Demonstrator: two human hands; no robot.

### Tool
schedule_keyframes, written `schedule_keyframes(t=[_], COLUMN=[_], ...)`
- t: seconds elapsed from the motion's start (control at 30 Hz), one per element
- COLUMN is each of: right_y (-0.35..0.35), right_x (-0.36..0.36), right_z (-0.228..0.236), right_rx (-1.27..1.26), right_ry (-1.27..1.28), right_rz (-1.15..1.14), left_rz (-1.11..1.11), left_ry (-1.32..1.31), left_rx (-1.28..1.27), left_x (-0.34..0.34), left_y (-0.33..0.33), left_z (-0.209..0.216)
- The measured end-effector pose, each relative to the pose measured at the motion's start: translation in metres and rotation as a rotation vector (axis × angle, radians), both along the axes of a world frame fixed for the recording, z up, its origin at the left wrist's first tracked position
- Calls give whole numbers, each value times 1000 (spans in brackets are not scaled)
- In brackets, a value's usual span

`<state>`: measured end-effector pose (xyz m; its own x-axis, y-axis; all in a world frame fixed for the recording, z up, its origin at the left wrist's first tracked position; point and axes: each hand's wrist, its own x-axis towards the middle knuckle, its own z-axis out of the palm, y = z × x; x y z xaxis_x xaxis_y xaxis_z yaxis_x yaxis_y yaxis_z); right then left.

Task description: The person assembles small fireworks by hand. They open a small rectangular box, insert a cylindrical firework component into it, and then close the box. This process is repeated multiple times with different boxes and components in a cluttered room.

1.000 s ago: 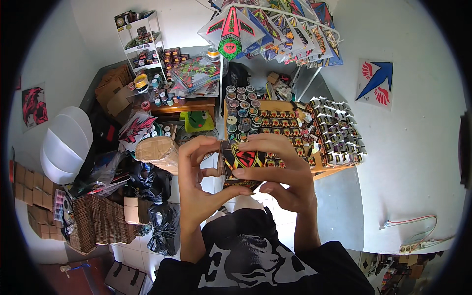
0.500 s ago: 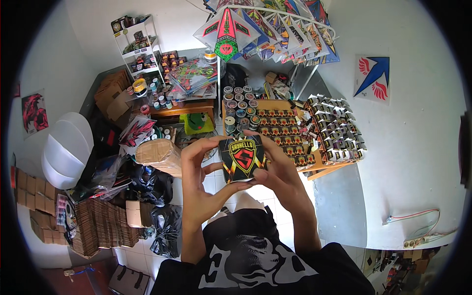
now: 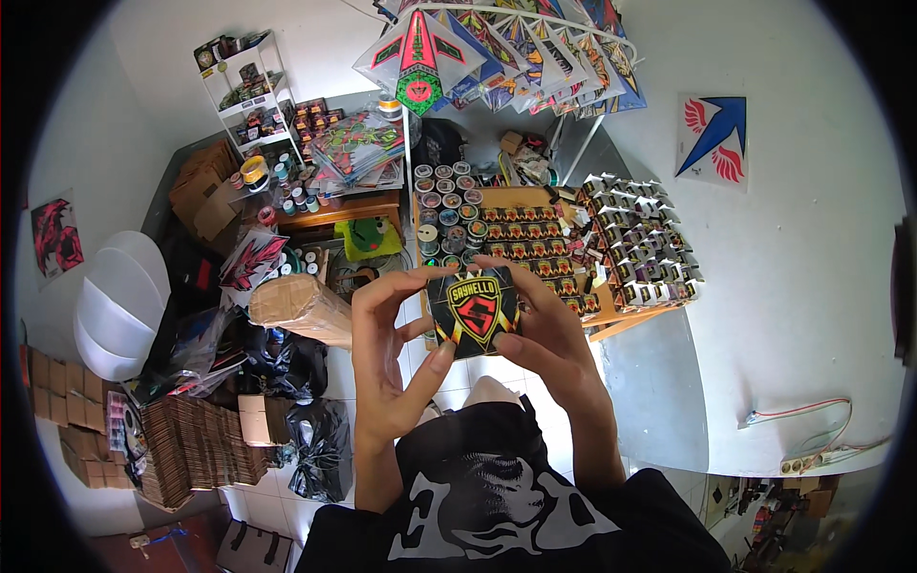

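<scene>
Between my two hands, in front of my chest, is a small black box with a red and yellow shield emblem on the face toward me. My left hand grips its left side, index finger along the top edge and thumb on the lower left of the face. On the other side my right hand closes round the right edge, with its thumb on the lower right of the face. Beyond the box stands a wooden table bearing rows of similar small boxes. The box's back and some fingertips are hidden.
Round spools stand on the table's left part, and stacked open white-flapped boxes on its right. Kites hang from a rack above. Left lie a taped carton, black plastic bags and folded cardboard.
My left thumb has moved up from under the box onto its lower left face. The box's face has tilted slightly, and my view has shifted a little to the right.
</scene>
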<state>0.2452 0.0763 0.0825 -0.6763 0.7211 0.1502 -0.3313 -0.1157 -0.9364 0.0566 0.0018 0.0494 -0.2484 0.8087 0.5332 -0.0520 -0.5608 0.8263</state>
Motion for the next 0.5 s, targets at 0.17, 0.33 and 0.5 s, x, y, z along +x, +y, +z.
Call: schedule_keyframes(t=[0.17, 0.33, 0.5], right_y=[21, 50, 88], right_x=[28, 76, 141], right_z=[5, 4, 4], right_rx=[14, 19, -1], right_ry=[-41, -32, -65], right_rz=[-15, -59, -45], left_rz=[-23, -31, -40], left_ry=[-17, -41, -71], left_rx=[6, -16, -46], left_x=[28, 78, 141], left_y=[24, 57, 94], left_z=[2, 2, 0])
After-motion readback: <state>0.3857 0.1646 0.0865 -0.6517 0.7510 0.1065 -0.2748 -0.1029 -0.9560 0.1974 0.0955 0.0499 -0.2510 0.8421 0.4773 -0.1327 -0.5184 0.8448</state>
